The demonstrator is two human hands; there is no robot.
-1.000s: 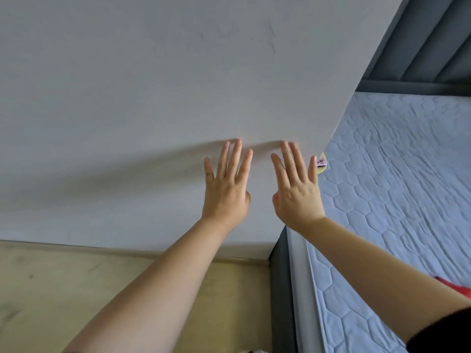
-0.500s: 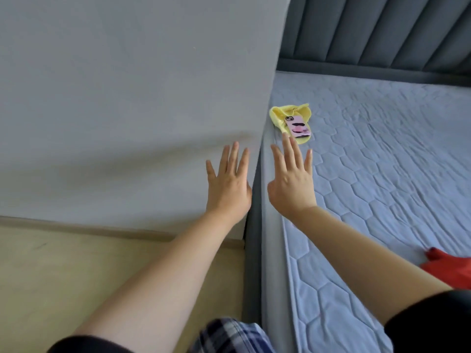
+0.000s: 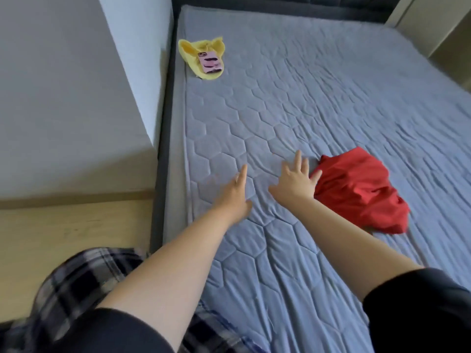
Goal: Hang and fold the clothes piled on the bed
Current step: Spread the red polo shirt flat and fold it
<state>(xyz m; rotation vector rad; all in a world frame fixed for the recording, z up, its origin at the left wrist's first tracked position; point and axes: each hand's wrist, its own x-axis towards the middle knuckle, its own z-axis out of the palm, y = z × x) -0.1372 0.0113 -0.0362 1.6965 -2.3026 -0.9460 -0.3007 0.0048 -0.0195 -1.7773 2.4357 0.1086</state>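
- At the bottom of the view, plaid trousers [image 3: 76, 289] and a black sleeve [image 3: 420, 309] mark the person standing at the bed's left side, beside a pale floor [image 3: 51, 238].
- Over the near part of the bed [image 3: 254, 263], both bare forearms reach forward above the quilted blue cover.
- Left hand [image 3: 233, 197]: seen edge-on, fingers straight and close together, holding nothing, apart from any clothing.
- Right hand [image 3: 295, 183]: palm down, fingers straight and spread apart, holding nothing. Whether it rests on the cover or hovers just above cannot be told.
- Red garment [image 3: 356, 194]: a crumpled heap on the bed, immediately right of the right hand. Its left edge meets the little finger, though contact is uncertain. Its long axis runs from the far-left corner beside the fingertips toward the near right. The right hand is plainly the nearer, so a short sideways reach should bring it onto the cloth.
- Farther on, near the bed's left edge, a yellow garment [image 3: 201, 52] lies with a pink phone [image 3: 210, 62] on top.
- Farthest, the dark headboard [image 3: 280, 11].
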